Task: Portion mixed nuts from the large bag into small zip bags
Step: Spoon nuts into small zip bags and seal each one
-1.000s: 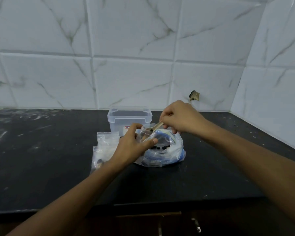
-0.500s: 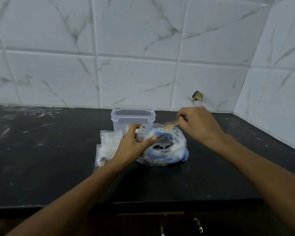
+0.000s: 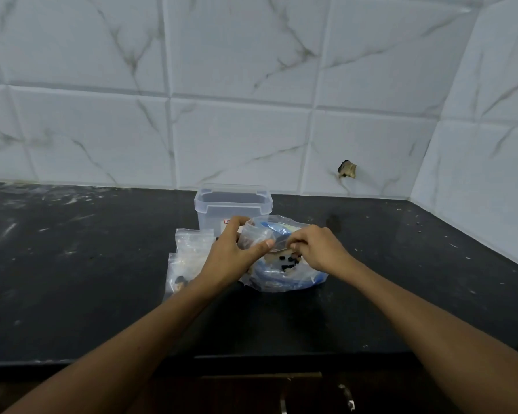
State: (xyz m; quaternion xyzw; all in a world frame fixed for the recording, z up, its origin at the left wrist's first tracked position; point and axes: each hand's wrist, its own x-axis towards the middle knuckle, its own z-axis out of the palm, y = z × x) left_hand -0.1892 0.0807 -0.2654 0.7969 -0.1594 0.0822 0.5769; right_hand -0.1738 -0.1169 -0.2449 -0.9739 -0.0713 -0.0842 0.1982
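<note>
The large clear bag point(image 3: 284, 280) with blue print lies open on the black counter point(image 3: 102, 279), dark and pale nuts showing inside. My left hand point(image 3: 231, 255) holds a small clear zip bag point(image 3: 255, 236) upright over the large bag's left side, thumb on its front. My right hand point(image 3: 314, 249), fingers curled, pinches a small pale spoon point(image 3: 277, 253) whose bowl reaches down into the large bag, just right of the small bag.
Several small zip bags point(image 3: 189, 249) with nuts lie left of the large bag. A clear lidded plastic box point(image 3: 232, 204) stands just behind it. The tiled wall runs along the back and right side; the counter's front edge is near me.
My right hand has come down from above the small bag into the large bag's mouth with the spoon. The left hand has kept its hold on the small bag.
</note>
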